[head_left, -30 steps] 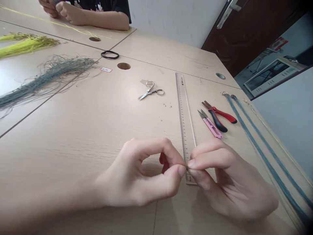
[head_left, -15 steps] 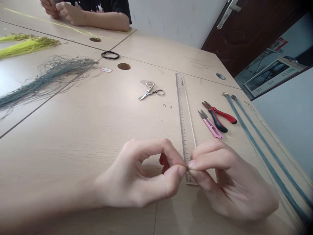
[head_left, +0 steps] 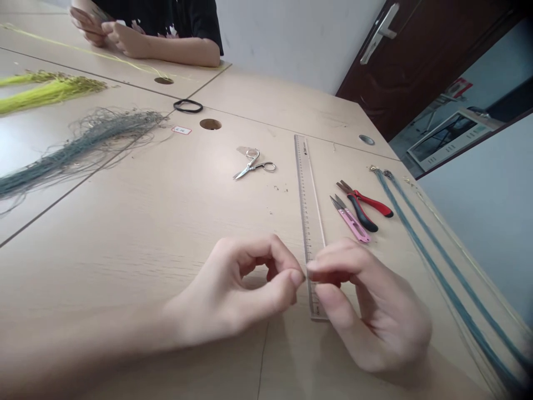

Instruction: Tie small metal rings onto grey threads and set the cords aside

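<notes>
My left hand [head_left: 233, 303] and right hand [head_left: 375, 311] have drifted slightly apart over the ruler [head_left: 308, 222]; fingertips pinched, contents too small to tell; looks like the join is released.

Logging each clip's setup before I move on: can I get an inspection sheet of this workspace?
Surface: pale wood-grain table with round cable holes.
Job's things: a thin item, too small to identify, pinched between both hands' fingertips over the near end of the ruler.
Clutter: small scissors, pink snips, red-handled pliers, black band, grey-blue fibre bundle, yellow-green fibres, two grey-blue cords.
Grippers: left hand and right hand, fingers pinched tip to tip.
Cables: nothing seen.
Surroundings: another person's hands at the far table; dark door.
</notes>
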`<state>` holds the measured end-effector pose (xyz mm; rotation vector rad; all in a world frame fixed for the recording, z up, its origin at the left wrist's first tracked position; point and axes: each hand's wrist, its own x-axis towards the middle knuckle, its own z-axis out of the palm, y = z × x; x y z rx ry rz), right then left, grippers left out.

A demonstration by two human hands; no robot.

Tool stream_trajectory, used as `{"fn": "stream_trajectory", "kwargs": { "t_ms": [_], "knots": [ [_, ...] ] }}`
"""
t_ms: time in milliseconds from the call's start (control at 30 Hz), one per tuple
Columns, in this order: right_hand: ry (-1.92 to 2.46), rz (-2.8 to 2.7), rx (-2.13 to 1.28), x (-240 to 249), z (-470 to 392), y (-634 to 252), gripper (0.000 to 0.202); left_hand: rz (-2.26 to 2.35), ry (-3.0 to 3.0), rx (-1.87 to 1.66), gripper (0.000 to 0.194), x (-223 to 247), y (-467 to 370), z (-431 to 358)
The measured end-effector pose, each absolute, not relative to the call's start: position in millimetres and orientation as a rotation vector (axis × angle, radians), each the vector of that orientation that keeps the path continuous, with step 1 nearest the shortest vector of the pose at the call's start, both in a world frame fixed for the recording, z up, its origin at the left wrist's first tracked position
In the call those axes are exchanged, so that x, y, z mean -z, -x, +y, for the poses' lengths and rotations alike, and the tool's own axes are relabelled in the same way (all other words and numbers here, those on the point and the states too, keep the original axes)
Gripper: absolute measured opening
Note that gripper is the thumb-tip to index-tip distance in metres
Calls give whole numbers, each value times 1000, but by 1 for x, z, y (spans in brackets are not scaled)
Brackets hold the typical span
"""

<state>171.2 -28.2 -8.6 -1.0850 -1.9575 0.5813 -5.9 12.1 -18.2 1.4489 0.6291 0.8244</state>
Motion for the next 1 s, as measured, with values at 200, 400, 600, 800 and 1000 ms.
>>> {"fn": "stream_trajectory", "kwargs": {
  "t_ms": [200, 400, 600, 800, 1000],
  "knots": [
    [1077, -1991, -408, 16, -22, -174, 27, 676, -1257, -747, 13, 16, 4, 19],
    [969, -2091, -241, 16, -19, -178, 20, 704, -1255, -682, 14, 15, 2, 20],
    [1133, -1882, -715, 10, -19, -175, 4, 693, -1351, -658, 16, 15, 3, 19],
    [1251, -1531, -1303, 9, -13, -171, 24, 710, -1503, -668, 17, 16, 2, 16],
    [1314, -1328, -963, -5, 18, -197, 34, 621, -1929, -602, 14, 15, 5, 6]
  ]
}}
